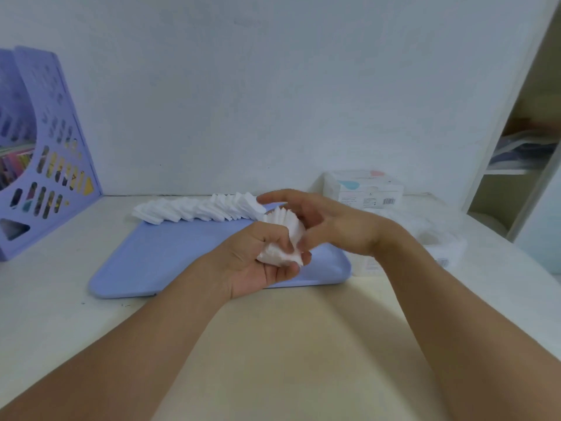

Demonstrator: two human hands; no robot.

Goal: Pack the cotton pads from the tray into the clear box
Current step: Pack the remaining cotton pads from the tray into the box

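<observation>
A long fanned row of white cotton pads [197, 209] lies along the far edge of the lilac tray [170, 256]. My left hand [258, 262] grips a fanned bundle of cotton pads [283, 235] above the tray's right part. My right hand [321, 220] is against the bundle's right side, its fingers loosely spread over it. The clear box [437, 241] stands on the table right of the tray, partly hidden behind my right forearm, and looks to hold white pads.
A purple file holder [45, 153] with papers stands at the far left. A white carton with pink and blue marks [364, 186] sits against the wall behind the clear box. Open shelves [522, 153] stand at the right. The cream table [288, 344] extends toward me.
</observation>
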